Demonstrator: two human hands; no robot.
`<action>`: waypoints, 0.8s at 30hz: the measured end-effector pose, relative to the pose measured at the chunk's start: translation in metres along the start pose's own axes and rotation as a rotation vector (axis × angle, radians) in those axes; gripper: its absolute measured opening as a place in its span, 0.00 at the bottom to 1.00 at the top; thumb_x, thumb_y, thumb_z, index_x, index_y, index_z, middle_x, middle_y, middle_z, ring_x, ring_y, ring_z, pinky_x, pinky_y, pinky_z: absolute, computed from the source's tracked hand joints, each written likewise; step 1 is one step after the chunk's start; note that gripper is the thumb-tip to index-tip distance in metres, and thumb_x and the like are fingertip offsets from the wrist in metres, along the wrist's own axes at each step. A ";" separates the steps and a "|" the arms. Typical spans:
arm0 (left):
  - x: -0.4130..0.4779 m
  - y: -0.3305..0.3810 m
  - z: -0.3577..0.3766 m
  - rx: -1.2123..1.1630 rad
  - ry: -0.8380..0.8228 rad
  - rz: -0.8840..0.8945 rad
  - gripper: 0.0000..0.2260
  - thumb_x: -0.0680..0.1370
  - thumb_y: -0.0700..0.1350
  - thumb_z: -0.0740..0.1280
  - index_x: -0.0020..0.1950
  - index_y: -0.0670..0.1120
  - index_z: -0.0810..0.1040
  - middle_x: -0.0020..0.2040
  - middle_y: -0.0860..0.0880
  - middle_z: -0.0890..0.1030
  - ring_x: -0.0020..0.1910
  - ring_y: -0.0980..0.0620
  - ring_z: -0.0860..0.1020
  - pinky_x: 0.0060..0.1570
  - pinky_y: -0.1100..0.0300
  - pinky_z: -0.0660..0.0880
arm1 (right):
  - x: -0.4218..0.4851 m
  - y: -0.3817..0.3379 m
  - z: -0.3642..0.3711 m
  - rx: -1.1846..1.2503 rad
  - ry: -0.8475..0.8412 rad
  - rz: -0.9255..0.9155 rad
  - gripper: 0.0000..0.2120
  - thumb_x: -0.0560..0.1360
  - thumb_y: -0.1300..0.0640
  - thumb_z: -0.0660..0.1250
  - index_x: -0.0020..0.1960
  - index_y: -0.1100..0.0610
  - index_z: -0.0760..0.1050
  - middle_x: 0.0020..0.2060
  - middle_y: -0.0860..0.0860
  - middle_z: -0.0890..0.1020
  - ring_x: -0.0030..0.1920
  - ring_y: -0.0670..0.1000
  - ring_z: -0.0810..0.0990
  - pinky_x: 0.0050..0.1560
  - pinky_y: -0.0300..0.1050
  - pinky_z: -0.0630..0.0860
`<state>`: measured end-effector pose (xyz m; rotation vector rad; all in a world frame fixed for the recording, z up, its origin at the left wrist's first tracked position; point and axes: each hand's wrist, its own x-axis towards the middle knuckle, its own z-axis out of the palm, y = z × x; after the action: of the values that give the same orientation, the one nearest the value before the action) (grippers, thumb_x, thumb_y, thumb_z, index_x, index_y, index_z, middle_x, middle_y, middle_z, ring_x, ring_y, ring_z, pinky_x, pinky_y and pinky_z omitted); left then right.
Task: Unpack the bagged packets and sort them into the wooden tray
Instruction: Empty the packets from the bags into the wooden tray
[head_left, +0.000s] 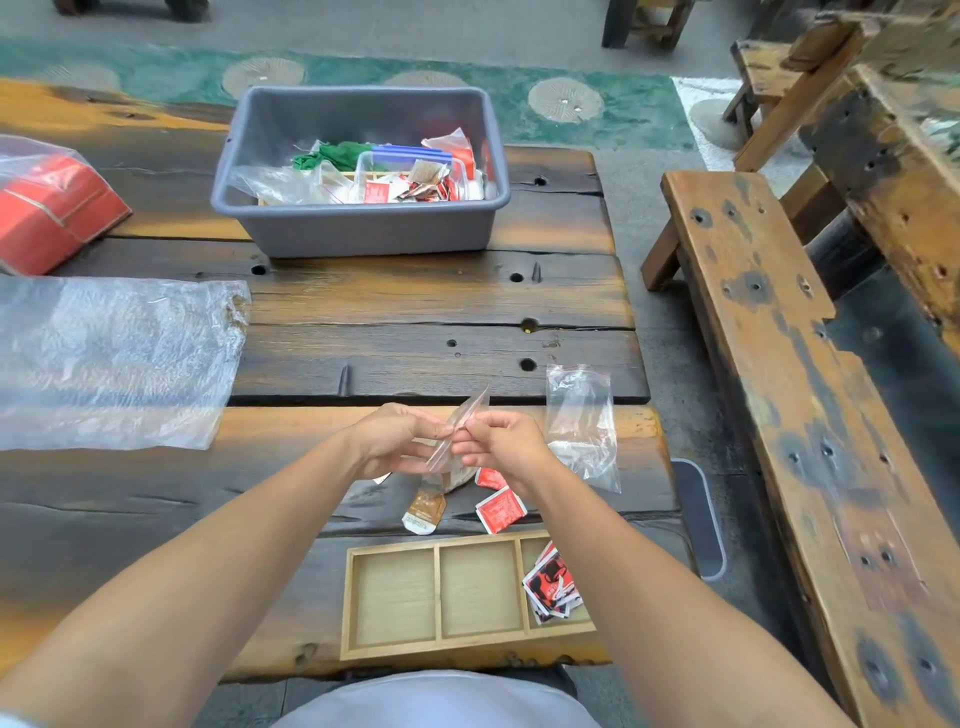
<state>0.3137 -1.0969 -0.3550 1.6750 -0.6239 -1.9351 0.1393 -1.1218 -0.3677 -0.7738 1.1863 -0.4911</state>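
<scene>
Both hands pinch one small clear zip bag (464, 422) just above the table's near part. My left hand (390, 442) grips its left side and my right hand (503, 447) its right side. Below the hands lie a brown packet (425, 510) and two red packets (500, 510) on the wood, partly hidden by my hands. The wooden tray (437, 596) with three compartments sits at the near edge. Its right compartment holds several red-and-black packets (552, 586); the left and middle ones hold nothing.
An emptied clear bag (583, 425) lies right of my hands. A grey tub (363, 171) with more bagged packets stands at the back. Bubble wrap (111, 358) and a bagged red box (49, 208) are at the left. A wooden bench (789, 395) runs along the right.
</scene>
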 end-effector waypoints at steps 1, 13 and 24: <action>-0.001 0.001 -0.001 0.004 -0.015 -0.007 0.06 0.75 0.38 0.73 0.51 0.40 0.83 0.49 0.41 0.85 0.47 0.44 0.84 0.54 0.50 0.80 | -0.002 0.000 -0.002 0.007 -0.012 0.000 0.08 0.80 0.66 0.65 0.42 0.63 0.79 0.32 0.54 0.85 0.32 0.48 0.85 0.33 0.37 0.81; -0.006 -0.003 -0.001 0.041 -0.091 0.033 0.06 0.73 0.31 0.72 0.48 0.36 0.83 0.49 0.37 0.84 0.48 0.42 0.84 0.51 0.48 0.82 | -0.011 -0.004 -0.008 0.009 -0.078 -0.007 0.02 0.73 0.66 0.73 0.45 0.65 0.82 0.36 0.59 0.85 0.35 0.52 0.84 0.43 0.43 0.83; -0.007 -0.003 0.000 0.099 -0.062 0.055 0.04 0.73 0.33 0.73 0.46 0.36 0.84 0.46 0.38 0.84 0.43 0.45 0.84 0.46 0.51 0.82 | -0.013 -0.006 -0.008 -0.025 -0.067 0.031 0.03 0.73 0.69 0.72 0.41 0.64 0.81 0.35 0.61 0.85 0.34 0.52 0.86 0.38 0.40 0.84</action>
<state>0.3139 -1.0897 -0.3518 1.6441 -0.7930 -1.9517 0.1282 -1.1185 -0.3566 -0.7867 1.1419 -0.4226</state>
